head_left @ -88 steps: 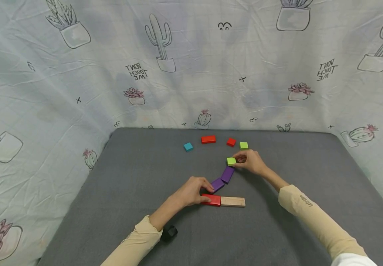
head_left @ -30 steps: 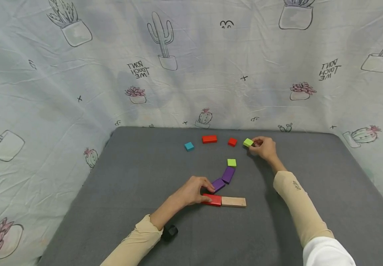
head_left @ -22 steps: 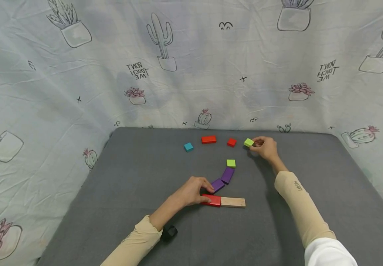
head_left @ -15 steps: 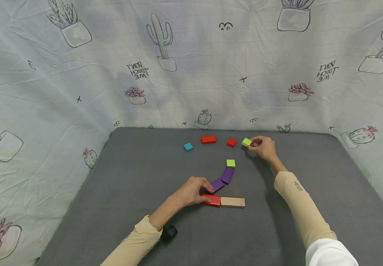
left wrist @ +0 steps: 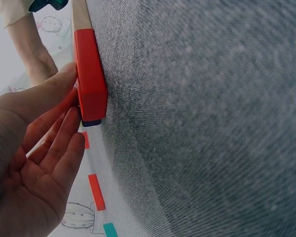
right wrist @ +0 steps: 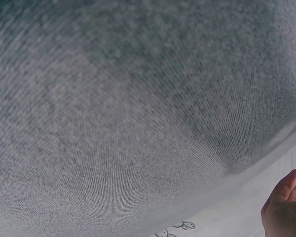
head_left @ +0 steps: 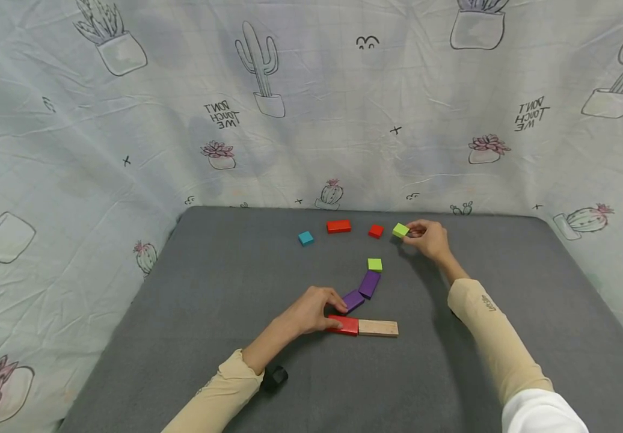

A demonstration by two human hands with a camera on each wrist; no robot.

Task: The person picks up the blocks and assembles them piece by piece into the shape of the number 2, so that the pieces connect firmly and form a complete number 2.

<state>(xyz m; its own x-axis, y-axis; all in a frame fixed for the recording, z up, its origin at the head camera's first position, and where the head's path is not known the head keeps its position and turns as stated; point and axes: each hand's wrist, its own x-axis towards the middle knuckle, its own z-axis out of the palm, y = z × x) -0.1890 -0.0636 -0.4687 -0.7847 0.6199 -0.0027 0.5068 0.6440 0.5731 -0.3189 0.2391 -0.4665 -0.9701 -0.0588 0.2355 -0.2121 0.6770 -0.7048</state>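
Right hand (head_left: 429,238), moved farther out, pinches far lime block (head_left: 400,230), likely pickup, next wanting steady carry; loose left hand (head_left: 309,310) touches near red block (head_left: 349,326).

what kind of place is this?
Likely an indoor tabletop recording set-up: a grey, cloth-like tabletop, a cactus-print sheet hung behind it and along both sides, and small coloured blocks laid out on top.

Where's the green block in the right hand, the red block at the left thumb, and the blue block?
Held green block (head_left: 400,230): head view, top face.
Touched red block (left wrist: 90,63): left wrist view, long face.
Blue block (head_left: 306,238): head view, top face.
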